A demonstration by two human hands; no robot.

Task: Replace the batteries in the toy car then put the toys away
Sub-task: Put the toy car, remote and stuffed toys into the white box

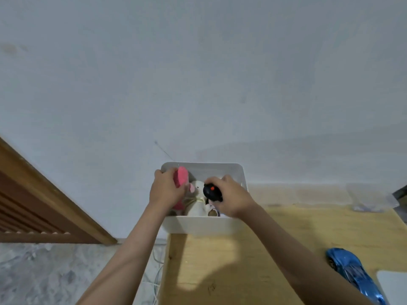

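Status: put-away stage under way, not complete. Battery swap can't be verified from this view; no batteries or open compartment visible.

White bin point(199, 224) sits at far-left corner of desk point(264, 249), against the wall. Both hands are over/inside it. Left hand point(165, 190) grips a pink soft toy point(181, 177), fingers wrapped round it, toy at the bin's left inner side. Right hand point(231, 198) holds a black controller point(211, 191) w/ a red-orange dot, fingers curled round it, just above bin contents. A white plush toy point(197, 199) lies in the bin between the two hands. Other small items beneath, too hidden to identify.

Outstanding: blue toy car point(354, 276) is on the desk, near right edge, well apart from bin, untouched by either hand. Judged: the car is the main item left to stow, after the two held items are released.

Car appearance: glossy metallic blue body, sports-car shape, upright on wheels, one wheel visible at its far end. Near end runs toward frame bottom. Underside not visible, so battery cover condition unknown.

Also noted: clear plastic wrapping point(372, 199) at desk's far right; a white flat object point(392, 285) beside the car, partly cut off.
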